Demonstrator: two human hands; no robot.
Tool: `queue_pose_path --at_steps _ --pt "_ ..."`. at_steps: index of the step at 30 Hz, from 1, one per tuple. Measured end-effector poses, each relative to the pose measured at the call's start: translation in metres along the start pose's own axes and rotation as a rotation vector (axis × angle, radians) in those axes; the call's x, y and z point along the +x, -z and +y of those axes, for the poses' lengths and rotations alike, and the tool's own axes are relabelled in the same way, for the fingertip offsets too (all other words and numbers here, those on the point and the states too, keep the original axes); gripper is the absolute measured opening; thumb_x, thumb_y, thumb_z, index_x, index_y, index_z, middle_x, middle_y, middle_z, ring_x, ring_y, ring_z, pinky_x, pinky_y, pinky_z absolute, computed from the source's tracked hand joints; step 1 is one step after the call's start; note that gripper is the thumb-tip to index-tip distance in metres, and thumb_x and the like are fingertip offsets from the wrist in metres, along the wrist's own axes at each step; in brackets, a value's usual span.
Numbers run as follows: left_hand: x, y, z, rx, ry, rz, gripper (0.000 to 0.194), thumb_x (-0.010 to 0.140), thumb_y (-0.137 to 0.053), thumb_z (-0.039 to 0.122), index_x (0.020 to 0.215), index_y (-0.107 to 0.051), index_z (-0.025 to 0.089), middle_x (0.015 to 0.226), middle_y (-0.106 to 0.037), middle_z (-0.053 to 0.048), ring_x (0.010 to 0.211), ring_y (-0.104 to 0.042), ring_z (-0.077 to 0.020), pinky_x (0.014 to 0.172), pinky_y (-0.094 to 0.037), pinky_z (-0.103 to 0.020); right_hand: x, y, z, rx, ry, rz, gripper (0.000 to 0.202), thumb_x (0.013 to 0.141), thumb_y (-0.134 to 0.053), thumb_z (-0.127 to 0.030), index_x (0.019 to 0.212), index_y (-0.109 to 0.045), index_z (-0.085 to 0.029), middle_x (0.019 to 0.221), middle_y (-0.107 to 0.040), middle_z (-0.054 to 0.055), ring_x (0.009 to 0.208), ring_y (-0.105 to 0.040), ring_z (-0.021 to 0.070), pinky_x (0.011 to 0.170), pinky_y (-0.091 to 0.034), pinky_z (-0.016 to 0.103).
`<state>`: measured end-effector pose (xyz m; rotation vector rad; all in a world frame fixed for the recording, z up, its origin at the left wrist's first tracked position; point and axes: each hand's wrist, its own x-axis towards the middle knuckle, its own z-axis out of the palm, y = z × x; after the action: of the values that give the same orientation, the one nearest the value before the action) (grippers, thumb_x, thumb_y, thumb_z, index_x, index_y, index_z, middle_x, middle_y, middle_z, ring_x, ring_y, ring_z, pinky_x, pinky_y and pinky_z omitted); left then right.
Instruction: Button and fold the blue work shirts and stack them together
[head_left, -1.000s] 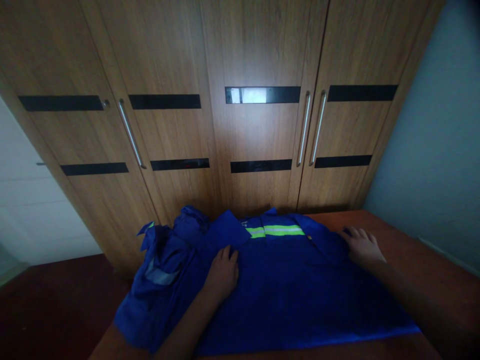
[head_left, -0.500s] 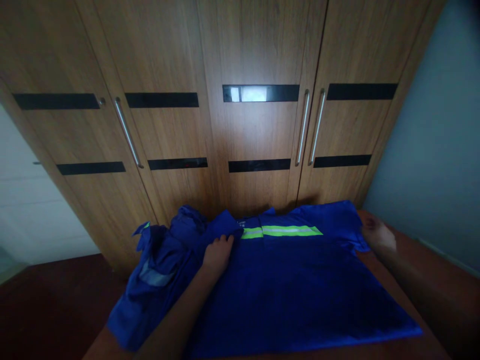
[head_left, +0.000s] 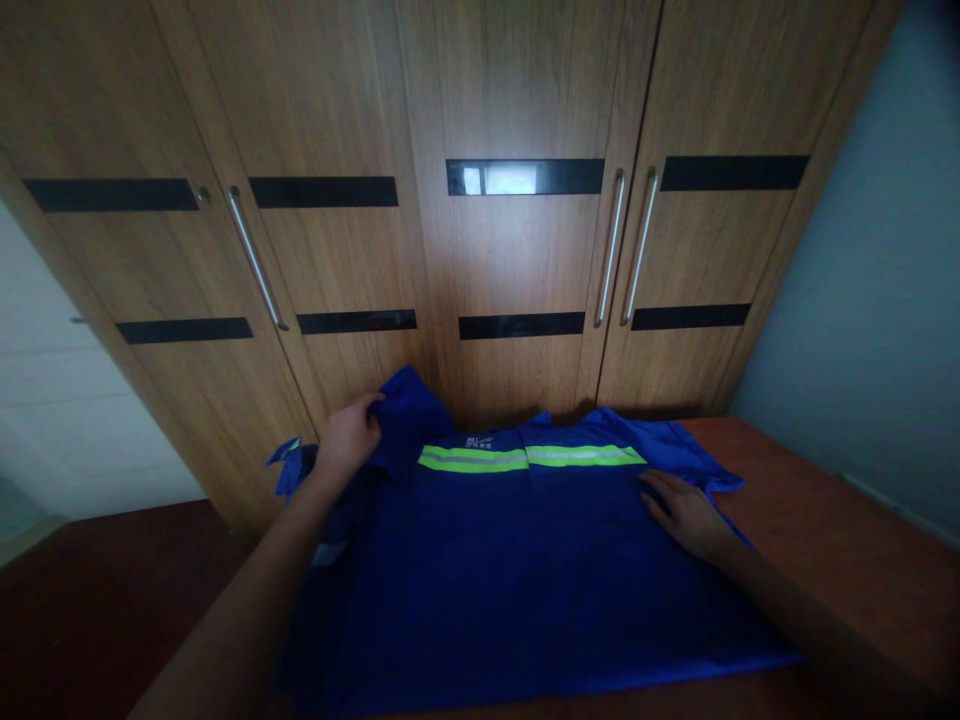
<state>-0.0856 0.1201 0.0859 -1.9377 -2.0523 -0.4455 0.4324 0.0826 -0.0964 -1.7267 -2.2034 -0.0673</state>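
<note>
Blue work shirt (head_left: 525,570) lies spread on the table (head_left: 847,520), stripe running left-right; left hand (head_left: 346,440) pinches its far-left corner, right hand (head_left: 686,512) rests flat, open, near the right sleeve.

Blue work shirt (head_left: 510,570), crossed by a yellow-green reflective stripe (head_left: 532,457) near its far edge. Spread mostly flat across the desk (head_left: 847,530), far left corner lifted, left side rumpled and hanging off the edge.

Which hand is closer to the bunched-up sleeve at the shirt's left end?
Left. The left hand grips fabric beside the bunched sleeve; the right hand lies flat near the shirt's opposite end.
</note>
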Motion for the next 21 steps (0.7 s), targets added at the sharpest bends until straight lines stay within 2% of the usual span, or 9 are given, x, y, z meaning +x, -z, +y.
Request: queue_pose_path --at_steps 3,5,7,9,11,15,18,21 --pt "0.003 0.007 -0.028 0.068 0.057 -0.034 0.039 0.086 -0.043 0.014 0.122 -0.055 0.010 0.108 -0.065 -0.015 0.097 -0.064 -0.0274 0.082 -0.050 -0.037 0.007 -0.002 0.005 -0.024 -0.010 -0.006 0.044 0.090 -0.038 -0.041 0.123 -0.056 -0.018 0.130 -0.056 0.013 0.121 -0.050 0.0259 0.102 -0.037 0.045" --pt "-0.005 0.011 -0.030 0.093 0.051 -0.020 0.039 0.086 -0.042 0.015 0.122 -0.056 0.010 0.111 -0.062 -0.018 0.101 -0.061 -0.0313 0.083 -0.049 -0.041 0.011 -0.001 0.007 -0.057 -0.014 -0.017 0.044 0.090 -0.037 -0.041 0.123 -0.057 -0.019 0.130 -0.057 0.012 0.121 -0.050 0.0257 0.104 -0.035 0.046" --pt "-0.021 0.015 -0.019 0.114 -0.025 0.030 0.039 0.088 -0.038 0.017 0.124 -0.054 0.014 0.119 -0.058 -0.016 0.110 -0.055 -0.0321 0.090 -0.046 -0.043 0.014 0.002 0.007 -0.099 -0.009 -0.033 0.043 0.090 -0.037 -0.041 0.122 -0.057 -0.021 0.130 -0.057 0.011 0.121 -0.050 0.0258 0.104 -0.031 0.049" --pt "-0.041 0.018 0.001 0.112 -0.166 0.086 0.039 0.089 -0.038 0.019 0.124 -0.054 0.018 0.124 -0.055 -0.012 0.116 -0.051 -0.0304 0.097 -0.041 -0.043 0.017 0.008 0.006 -0.141 0.011 -0.055 0.043 0.090 -0.037 -0.043 0.121 -0.058 -0.022 0.129 -0.058 0.010 0.119 -0.051 0.0263 0.104 -0.029 0.051" --pt "-0.061 0.015 0.023 0.059 -0.287 0.073 0.038 0.088 -0.039 0.019 0.123 -0.054 0.020 0.125 -0.055 -0.011 0.117 -0.049 -0.0288 0.101 -0.037 -0.043 0.020 0.017 0.005 -0.179 0.027 -0.073 0.045 0.090 -0.037 -0.046 0.118 -0.060 -0.021 0.125 -0.061 0.010 0.115 -0.053 0.0276 0.102 -0.029 0.052" --pt "-0.086 -0.008 0.052 -0.094 -0.515 -0.167 0.039 0.088 -0.043 0.020 0.125 -0.052 0.025 0.123 -0.058 -0.007 0.116 -0.051 -0.0230 0.102 -0.035 -0.039 0.029 0.037 -0.001 -0.226 0.000 -0.137 0.046 0.087 -0.040 -0.051 0.108 -0.067 -0.020 0.108 -0.068 0.012 0.106 -0.056 0.0310 0.095 -0.032 0.052" --pt "-0.093 -0.033 0.056 -0.083 -0.539 -0.301 0.050 0.082 -0.051 0.018 0.131 -0.047 0.026 0.128 -0.056 -0.009 0.121 -0.049 -0.0233 0.106 -0.030 -0.042 0.036 0.052 -0.009 -0.177 0.022 -0.233 0.037 0.083 -0.047 -0.045 0.098 -0.071 -0.021 0.100 -0.071 0.011 0.103 -0.057 0.0318 0.094 -0.034 0.051" --pt "-0.096 -0.051 0.054 -0.052 -0.532 -0.346 0.058 0.079 -0.051 0.016 0.136 -0.042 0.026 0.131 -0.055 -0.011 0.124 -0.047 -0.0242 0.110 -0.023 -0.049 0.032 0.073 -0.022 0.036 0.078 -0.303 0.029 0.078 -0.051 -0.032 0.097 -0.072 -0.024 0.103 -0.070 0.007 0.101 -0.059 0.0275 0.093 -0.038 0.043"
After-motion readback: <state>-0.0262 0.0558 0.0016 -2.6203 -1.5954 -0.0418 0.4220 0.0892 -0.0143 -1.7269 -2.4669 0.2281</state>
